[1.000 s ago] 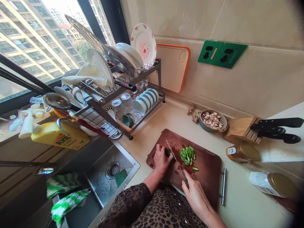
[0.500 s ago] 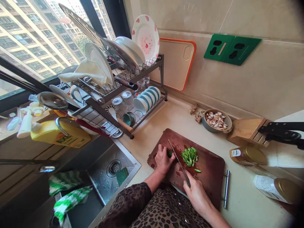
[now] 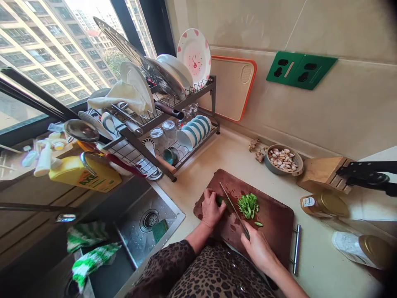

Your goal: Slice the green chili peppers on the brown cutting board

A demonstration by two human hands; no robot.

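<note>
A dark red cutting board (image 3: 273, 215) lies on the counter in front of me. My left hand (image 3: 211, 209) is curled over the stub of a green vegetable (image 3: 221, 201), pressing it onto the board. My right hand (image 3: 258, 249) is closed on the handle of a knife (image 3: 233, 209), whose blade stands on edge right beside the left fingers. A small heap of green slices (image 3: 248, 205) lies just right of the blade, with one loose slice (image 3: 258, 224) nearer me.
A two-tier dish rack (image 3: 173, 107) with plates, bowls and glasses stands left of the board, above a steel sink (image 3: 149, 223). Behind the board sit a bowl of garlic cloves (image 3: 283, 158), a knife block (image 3: 322, 174), jars (image 3: 325, 205) and a leaning white-and-orange board (image 3: 232, 85).
The view has shifted slightly. Both hands stay in place on the board, the knife working against the vegetable stub; the heap of slices is about the same.
</note>
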